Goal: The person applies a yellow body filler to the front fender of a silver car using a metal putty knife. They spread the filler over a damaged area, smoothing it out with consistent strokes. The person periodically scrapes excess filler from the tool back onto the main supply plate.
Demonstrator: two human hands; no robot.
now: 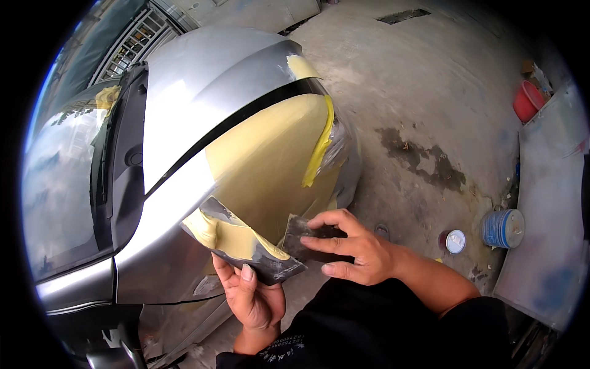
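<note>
My left hand [255, 300] grips a dark, flat putty board [270, 264] from below, thumb on its near edge. Pale yellow body filler [236, 238] is spread over the board, heaped at its left end. In my right hand [362, 249] is a dark, flat filler spreader [301, 232], fingers pressed along its face. The spreader's left edge is close to the board's right end; whether they touch I cannot tell. Just beyond both hands is the silver car's front fender [246, 163], broadly coated with smooth yellow filler.
Yellow masking tape [321, 147] edges the headlight area. The silver hood [203, 74] carries a filler patch at its front corner. To the right on the concrete floor stand a small tin [455, 242], a blue bucket [504, 228] and a red basin [528, 101], near a pale panel [547, 203].
</note>
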